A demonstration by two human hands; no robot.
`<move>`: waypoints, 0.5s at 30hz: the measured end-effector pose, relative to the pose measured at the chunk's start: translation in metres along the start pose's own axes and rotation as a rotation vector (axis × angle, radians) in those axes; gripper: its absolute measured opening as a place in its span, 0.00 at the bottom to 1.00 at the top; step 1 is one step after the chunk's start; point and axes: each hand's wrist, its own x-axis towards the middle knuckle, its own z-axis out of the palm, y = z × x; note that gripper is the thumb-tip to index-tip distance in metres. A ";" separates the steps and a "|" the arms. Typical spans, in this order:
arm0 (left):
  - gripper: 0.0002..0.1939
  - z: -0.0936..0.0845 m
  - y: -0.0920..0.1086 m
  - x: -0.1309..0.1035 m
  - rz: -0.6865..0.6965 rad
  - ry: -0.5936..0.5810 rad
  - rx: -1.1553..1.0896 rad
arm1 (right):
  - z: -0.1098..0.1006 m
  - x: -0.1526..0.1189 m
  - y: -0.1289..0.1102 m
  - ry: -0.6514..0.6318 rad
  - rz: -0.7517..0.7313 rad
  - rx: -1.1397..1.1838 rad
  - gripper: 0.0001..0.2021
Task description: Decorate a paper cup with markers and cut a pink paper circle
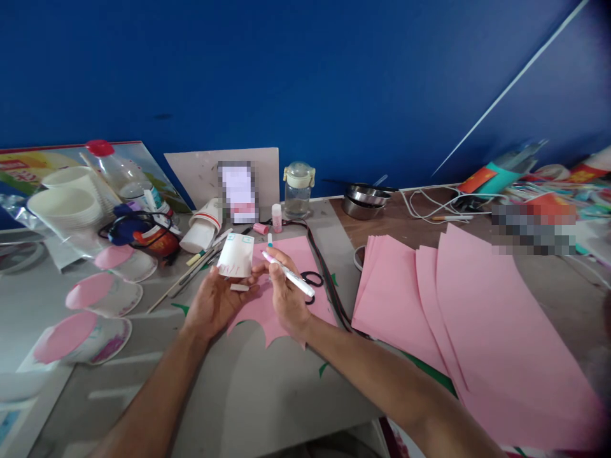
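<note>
My left hand (214, 305) is closed around a white paper cup (235, 257) that bears green marks near its top and pink strokes lower down. A small white piece (239, 288), perhaps a pen cap, shows by the fingers of that hand. In my right hand (289, 302) a white marker (293, 277) is gripped, its pink tip pointing toward the cup, a little apart from it. Beneath both hands lies a cut pink paper sheet (305, 254). Black-handled scissors (312, 278) rest on it, partly hidden by the right hand.
Several paper cups with pink tops (81, 292) lie at left, near stacked cups (67, 210) and a bottle (121, 178). Behind stand a phone (238, 191), glue stick (277, 218) and glass jar (298, 194). Pink sheets (477, 318) are piled at right.
</note>
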 end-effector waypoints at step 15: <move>0.21 -0.006 -0.002 0.001 0.018 0.039 -0.123 | -0.005 -0.006 0.004 -0.286 -0.313 -0.247 0.17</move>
